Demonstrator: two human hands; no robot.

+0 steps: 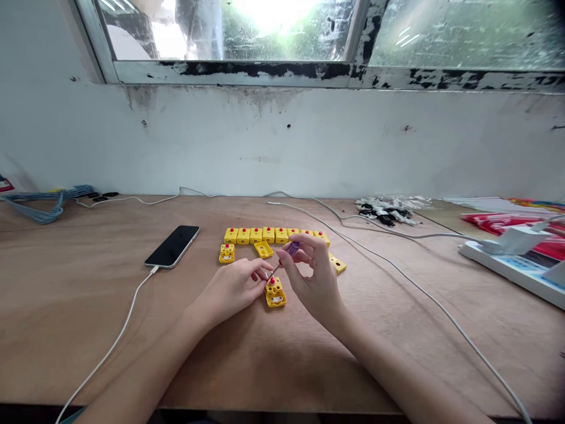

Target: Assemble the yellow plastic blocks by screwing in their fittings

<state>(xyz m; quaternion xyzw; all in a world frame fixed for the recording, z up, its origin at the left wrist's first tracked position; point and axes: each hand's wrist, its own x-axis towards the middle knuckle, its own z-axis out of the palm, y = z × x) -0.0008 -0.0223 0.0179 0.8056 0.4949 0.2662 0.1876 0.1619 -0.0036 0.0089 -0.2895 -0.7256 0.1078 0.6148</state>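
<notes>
My right hand (311, 277) pinches a small purple-handled screwdriver (291, 248), its thin metal shaft slanting down-left toward a yellow plastic connector block (275, 296) on the plywood tabletop (106, 330). That block has a red dot on top. My left hand (229, 288) lies just left of it, fingertips close to the shaft; whether those fingers hold anything is hidden. Behind my hands runs a row of several matching yellow blocks (256, 235). A loose yellow block (226, 253), a yellow cover (263, 249) and another yellow piece (338, 264) lie nearby.
A black smartphone (172, 247) lies left on a white charging cable (119, 330). Further white cables cross the right side. A white power strip (507, 265) sits at right, red packets (507, 227) behind it, a black-and-white pile (388, 209) at back, blue cable (57, 203) far left.
</notes>
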